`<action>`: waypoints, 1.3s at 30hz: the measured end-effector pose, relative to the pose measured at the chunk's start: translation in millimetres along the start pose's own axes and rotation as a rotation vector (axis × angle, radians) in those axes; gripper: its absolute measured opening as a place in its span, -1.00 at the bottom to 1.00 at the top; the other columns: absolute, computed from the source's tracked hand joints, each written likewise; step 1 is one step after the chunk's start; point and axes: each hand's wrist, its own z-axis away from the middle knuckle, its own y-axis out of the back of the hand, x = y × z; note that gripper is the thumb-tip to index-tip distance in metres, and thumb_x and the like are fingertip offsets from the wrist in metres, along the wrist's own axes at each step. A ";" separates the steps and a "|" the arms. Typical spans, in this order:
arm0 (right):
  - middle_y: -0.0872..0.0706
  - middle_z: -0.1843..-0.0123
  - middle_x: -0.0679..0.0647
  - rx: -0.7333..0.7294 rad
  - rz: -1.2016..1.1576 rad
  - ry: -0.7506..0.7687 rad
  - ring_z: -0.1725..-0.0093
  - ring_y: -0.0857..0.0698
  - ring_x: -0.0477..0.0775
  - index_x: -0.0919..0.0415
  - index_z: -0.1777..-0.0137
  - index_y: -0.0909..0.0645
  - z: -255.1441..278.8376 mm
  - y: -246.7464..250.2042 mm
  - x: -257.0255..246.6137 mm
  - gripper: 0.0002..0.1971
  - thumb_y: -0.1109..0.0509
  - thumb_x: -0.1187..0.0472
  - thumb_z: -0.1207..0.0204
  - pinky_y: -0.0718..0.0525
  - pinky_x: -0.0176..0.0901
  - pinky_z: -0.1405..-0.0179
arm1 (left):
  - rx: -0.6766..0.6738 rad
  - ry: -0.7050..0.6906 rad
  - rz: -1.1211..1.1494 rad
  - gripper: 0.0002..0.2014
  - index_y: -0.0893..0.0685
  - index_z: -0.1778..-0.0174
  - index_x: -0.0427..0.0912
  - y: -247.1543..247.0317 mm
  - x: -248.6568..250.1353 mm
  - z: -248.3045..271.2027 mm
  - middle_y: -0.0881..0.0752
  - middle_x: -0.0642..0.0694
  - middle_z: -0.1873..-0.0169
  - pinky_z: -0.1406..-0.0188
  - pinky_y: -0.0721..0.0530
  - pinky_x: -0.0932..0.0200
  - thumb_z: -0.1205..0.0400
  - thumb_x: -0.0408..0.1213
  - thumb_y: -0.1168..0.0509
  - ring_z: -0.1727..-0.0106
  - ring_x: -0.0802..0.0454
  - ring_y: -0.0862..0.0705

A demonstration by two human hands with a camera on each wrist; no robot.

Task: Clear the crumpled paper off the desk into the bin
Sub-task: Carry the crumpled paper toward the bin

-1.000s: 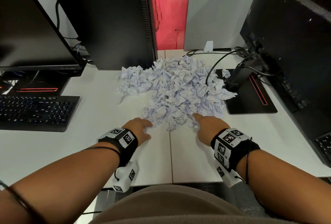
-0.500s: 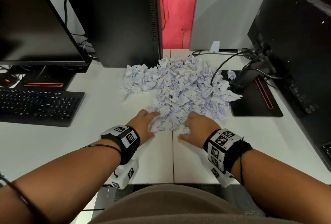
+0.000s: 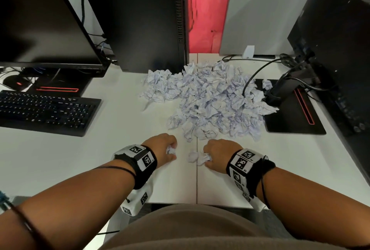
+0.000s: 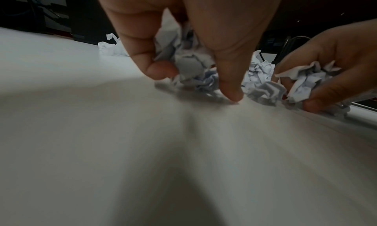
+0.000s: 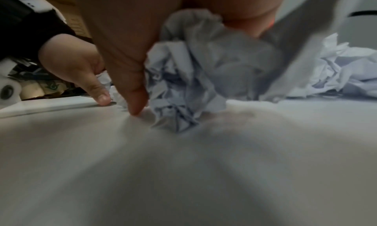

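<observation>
A big heap of crumpled white paper [image 3: 210, 97] covers the middle of the white desk [image 3: 60, 155]. My left hand [image 3: 162, 149] sits just in front of the heap, its fingers curled round a paper ball [image 4: 189, 68]. My right hand [image 3: 218, 153] lies beside it and grips another paper ball [image 5: 193, 78], also seen as the ball [image 3: 204, 158] in the head view. One loose ball [image 3: 192, 156] lies on the desk between the two hands. No bin is in view.
A black keyboard [image 3: 44, 109] and monitor [image 3: 40, 21] stand at the left. A dark computer tower [image 3: 144, 19] is behind the heap. At the right are a monitor [image 3: 340, 35], its black base [image 3: 290, 113] and cables [image 3: 252, 77].
Both hands reached into the near edge of the heap, closed on paper balls and drew back toward me, dragging one loose ball along.
</observation>
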 end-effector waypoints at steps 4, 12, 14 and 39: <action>-0.62 -0.19 0.10 0.110 -0.060 0.015 -0.14 -0.64 0.15 0.15 -0.34 -0.41 0.0 4.9 -5.6 -0.68 -0.17 0.10 -0.63 -0.50 -0.16 0.09 | 0.111 0.051 0.027 -0.87 -0.44 0.15 -0.03 8.8 -4.5 0.5 -0.51 0.05 0.17 0.21 -0.32 0.27 -0.57 -0.20 -0.31 0.17 0.03 -0.49; -0.65 -0.27 0.03 0.037 -0.121 0.137 -0.21 -0.63 0.15 -0.14 -0.58 -0.13 -6.8 18.3 -34.7 -0.44 -0.18 0.09 -0.60 -0.59 -0.11 -0.10 | 0.208 0.198 0.151 -0.44 -0.28 -0.44 0.07 27.1 -0.8 -9.7 -0.63 0.01 0.10 0.06 -0.57 0.16 -0.55 -0.14 -0.33 0.03 -0.09 -0.67; -0.65 -0.24 0.10 -0.037 -0.078 0.104 -0.18 -0.64 0.19 -0.05 -0.50 -0.28 -12.4 12.1 -34.3 -0.54 -0.19 0.06 -0.60 -0.62 -0.04 -0.07 | 0.189 0.205 0.128 -0.32 -0.15 -0.53 0.15 30.3 0.6 -15.5 -0.68 -0.05 0.06 0.01 -0.62 0.12 -0.55 -0.05 -0.34 -0.02 -0.12 -0.68; -0.55 -0.39 0.09 0.091 -0.239 -0.097 -0.21 -0.62 0.16 0.05 -0.65 0.00 -45.5 53.1 -23.5 -0.33 -0.18 0.10 -0.58 -0.55 -0.11 -0.05 | -0.019 0.218 0.039 -0.83 -0.51 -0.04 -0.03 10.3 -10.1 0.5 -0.52 0.14 0.31 0.13 -0.41 0.28 -0.65 -0.03 -0.22 0.14 0.04 -0.54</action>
